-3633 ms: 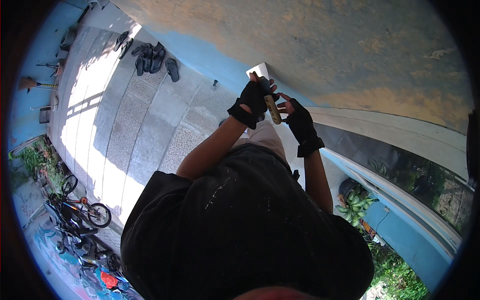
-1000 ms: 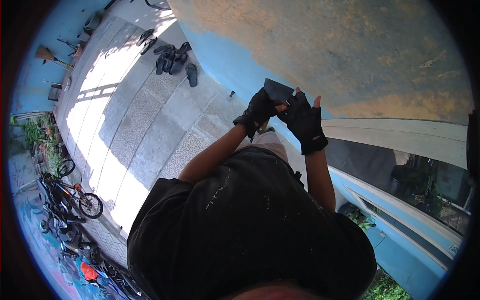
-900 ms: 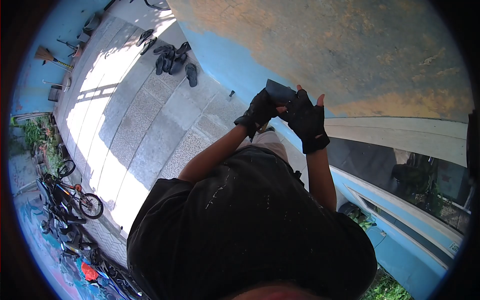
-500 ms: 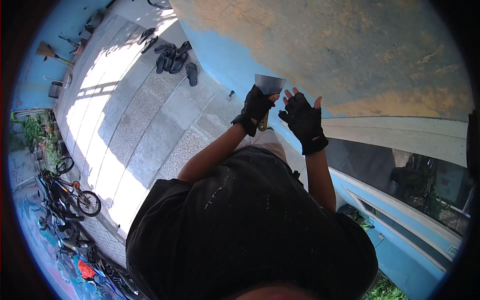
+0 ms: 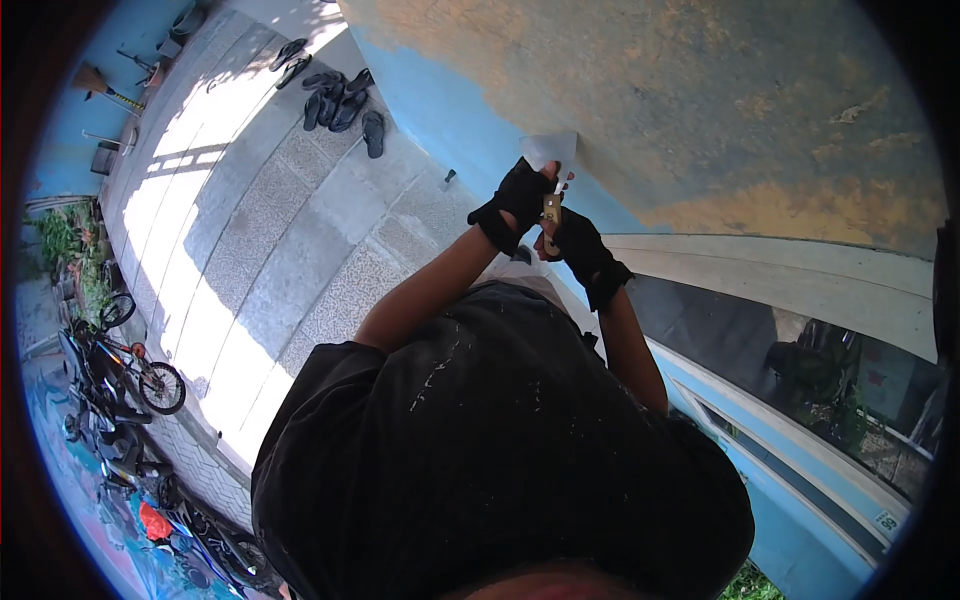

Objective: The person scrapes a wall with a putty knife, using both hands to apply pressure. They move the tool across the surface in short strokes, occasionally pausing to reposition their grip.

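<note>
A scraper with a wide metal blade [image 5: 552,148] and a wooden handle [image 5: 552,208] is held between my two gloved hands, close to the wall [image 5: 680,110] with its worn, patchy paint. Near the blade, my left hand [image 5: 522,195] is closed on the scraper. Lower down, my right hand [image 5: 578,243] has its fingers round the end of the handle. Both hands wear black fingerless gloves. The blade points up and away from my body, and whether it touches the wall cannot be made out.
Several dark sandals [image 5: 335,102] lie on the paved floor [image 5: 335,215]. A small dark object [image 5: 450,176] is on the floor near the wall's foot. Bicycles [image 5: 160,387] and a motorcycle stand at the lower left. A window [image 5: 700,315] is at the right, and a broom [image 5: 92,80] leans far left.
My right hand, spread and apart from the scraper half a second ago, has come down and closed on the handle. The blade has risen slightly and turned, and more of the handle shows.
</note>
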The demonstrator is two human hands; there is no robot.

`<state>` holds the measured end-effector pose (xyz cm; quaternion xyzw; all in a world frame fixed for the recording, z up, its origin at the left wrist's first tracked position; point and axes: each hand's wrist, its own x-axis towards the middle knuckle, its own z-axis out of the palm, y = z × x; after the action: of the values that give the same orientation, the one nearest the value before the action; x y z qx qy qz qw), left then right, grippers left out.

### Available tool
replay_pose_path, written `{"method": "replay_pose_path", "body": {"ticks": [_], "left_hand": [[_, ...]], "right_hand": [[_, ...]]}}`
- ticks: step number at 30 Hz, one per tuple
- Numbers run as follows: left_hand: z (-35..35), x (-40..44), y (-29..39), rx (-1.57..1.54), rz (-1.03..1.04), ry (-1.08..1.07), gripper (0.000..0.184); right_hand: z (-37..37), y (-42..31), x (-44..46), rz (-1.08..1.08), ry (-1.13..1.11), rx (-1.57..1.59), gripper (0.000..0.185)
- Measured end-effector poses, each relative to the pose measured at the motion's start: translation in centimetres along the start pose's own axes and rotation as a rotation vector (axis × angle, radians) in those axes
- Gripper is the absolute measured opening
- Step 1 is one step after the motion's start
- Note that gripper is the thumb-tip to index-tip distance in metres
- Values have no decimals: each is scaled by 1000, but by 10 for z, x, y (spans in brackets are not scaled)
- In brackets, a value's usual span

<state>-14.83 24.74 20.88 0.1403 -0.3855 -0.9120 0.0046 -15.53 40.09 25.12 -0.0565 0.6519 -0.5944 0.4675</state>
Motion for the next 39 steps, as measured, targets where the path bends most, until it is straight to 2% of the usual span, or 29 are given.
{"method": "replay_pose_path", "body": {"ticks": [2, 4, 6, 7, 11, 13, 14, 16, 20, 22, 26, 28, 29, 31, 32, 34, 35, 37, 38, 39], "left_hand": [[4, 5, -4, -52, -35, -13, 35], [-1, 18, -23, -78, 4, -104, 39], [4, 20, -37, -69, -16, -106, 40], [10, 19, -43, -177, -43, -96, 39], [24, 16, -60, -375, -73, -118, 39], [35, 14, -65, -494, -89, -91, 39], [37, 14, -67, -500, -82, -84, 39], [40, 15, -73, -464, -84, -95, 38], [43, 15, -82, -479, -95, -73, 41], [43, 16, -81, -344, -161, -62, 47], [46, 24, -91, -246, -167, 57, 46], [69, 2, -54, 143, -80, 209, 47], [78, -6, -40, 143, -78, 211, 47], [91, -16, -24, 698, -39, 277, 61], [90, -15, -31, 700, -42, 275, 61], [90, -10, -45, 533, 162, 333, 76], [87, -10, -46, 533, 162, 332, 76], [83, -12, -42, 583, 111, 253, 76], [82, -11, -42, 583, 111, 254, 76], [80, -10, -44, 521, 100, 248, 75]], "right_hand": [[-4, -7, -2, 14, 8, -9, 24], [5, -26, -14, -65, 100, 204, 21], [-4, -29, -18, -55, 87, 204, 20], [-9, -29, -20, -44, 83, 221, 21], [-49, 2, -10, 61, -63, 302, 20], [-45, 0, -15, 77, 145, 30, 20], [-43, -2, -17, 83, 138, 22, 20], [-39, -9, -23, 51, 261, -222, 19], [-33, -16, -27, -71, 246, -187, 18], [-32, -23, -28, 10, 114, 123, 19], [-41, -27, -29, 70, 92, 182, 22], [-24, -43, -35, 73, 256, -205, 31], [-26, -42, -34, 73, 254, -206, 31], [-33, -37, -31, 78, 233, -215, 42], [-38, -30, -27, 79, 235, -212, 42], [-51, -9, -19, -145, 254, -448, 34], [-58, -2, -16, -144, 255, -448, 34], [-56, -7, -15, -537, 156, -981, 37], [-56, -10, -16, -537, 155, -981, 37], [-36, -35, -25, -255, 149, -524, 39]]}}
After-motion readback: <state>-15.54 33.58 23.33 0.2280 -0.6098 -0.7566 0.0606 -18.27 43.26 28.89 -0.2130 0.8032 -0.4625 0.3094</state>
